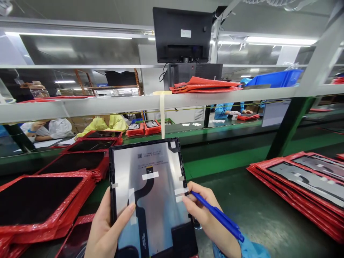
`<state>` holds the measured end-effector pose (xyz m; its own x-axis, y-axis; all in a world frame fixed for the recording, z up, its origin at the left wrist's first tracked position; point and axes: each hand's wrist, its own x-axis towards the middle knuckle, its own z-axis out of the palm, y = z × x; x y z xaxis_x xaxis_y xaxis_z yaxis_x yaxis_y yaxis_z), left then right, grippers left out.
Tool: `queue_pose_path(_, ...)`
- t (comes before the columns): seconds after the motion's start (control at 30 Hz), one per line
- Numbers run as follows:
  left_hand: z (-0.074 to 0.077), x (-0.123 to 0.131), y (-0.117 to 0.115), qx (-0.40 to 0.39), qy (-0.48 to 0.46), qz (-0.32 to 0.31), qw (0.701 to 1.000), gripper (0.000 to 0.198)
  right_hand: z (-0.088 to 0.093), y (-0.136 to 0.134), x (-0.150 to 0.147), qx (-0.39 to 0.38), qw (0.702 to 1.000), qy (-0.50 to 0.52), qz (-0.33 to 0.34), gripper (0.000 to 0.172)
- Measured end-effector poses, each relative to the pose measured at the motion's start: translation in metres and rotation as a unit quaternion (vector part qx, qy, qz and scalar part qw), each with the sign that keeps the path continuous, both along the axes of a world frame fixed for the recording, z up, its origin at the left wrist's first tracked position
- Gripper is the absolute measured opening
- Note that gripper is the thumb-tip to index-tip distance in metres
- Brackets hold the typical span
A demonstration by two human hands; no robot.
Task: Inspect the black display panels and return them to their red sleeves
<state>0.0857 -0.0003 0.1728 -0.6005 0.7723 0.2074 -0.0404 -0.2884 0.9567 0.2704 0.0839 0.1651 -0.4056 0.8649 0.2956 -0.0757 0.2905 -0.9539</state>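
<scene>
I count two bare hands (mine), left hand [107,227] and right hand [202,208], one rectangular silver-backed display panel with a black frame [166,161], one slim blue plastic pen [217,215] and at least five white tape strips [151,175]. At twelve o'clock: one flat black monitor [180,23], two small red-wrapped stacks [152,130]. At two: one blue plastic bin [276,79].

R sleeve [254,249] lt. blue, creased (partly in view); L hand [110,224] & R hand [201,206] bare.
</scene>
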Motion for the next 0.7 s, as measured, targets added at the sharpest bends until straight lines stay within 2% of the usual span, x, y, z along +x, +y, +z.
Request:
queue_pose_path(0.07, -0.001, 0.001, 0.000, 0.008, 0.010, -0.007, 1.000, 0.066, -0.003, 0.001, -0.002, 0.003, 1.000, 0.007, -0.016, 0.027)
queue_pose_path(0.2, -0.002, -0.005, 0.004, -0.005, -0.024, -0.015, 1.000, 0.068, -0.008, 0.002, 0.002, -0.017, 1.000, 0.019, 0.008, 0.030)
queue_pose_path(0.33, -0.002, -0.011, 0.009, -0.013, -0.051, -0.010, 0.999, 0.067, -0.014, 0.002, 0.007, -0.039, 0.996, 0.055, -0.052, 0.026)
queue_pose_path(0.47, 0.001, -0.009, 0.012, -0.002, -0.058, -0.017, 0.998, 0.066, -0.018, 0.006, 0.003, -0.091, 0.990, 0.107, 0.034, 0.038)
queue_pose_path(0.53, 0.001, -0.008, 0.013, 0.007, -0.059, -0.017, 0.998, 0.063, -0.020, 0.008, 0.000, -0.116, 0.984, 0.128, 0.047, 0.041)
queue_pose_path(0.63, 0.001, -0.007, 0.013, 0.009, -0.057, -0.019, 0.998, 0.060, -0.022, 0.008, -0.002, -0.140, 0.980, 0.142, 0.019, 0.043)
queue_pose_path(0.7, 0.000, -0.007, 0.012, 0.001, -0.060, -0.029, 0.998, 0.062, -0.020, 0.007, -0.001, -0.120, 0.984, 0.134, -0.021, 0.040)
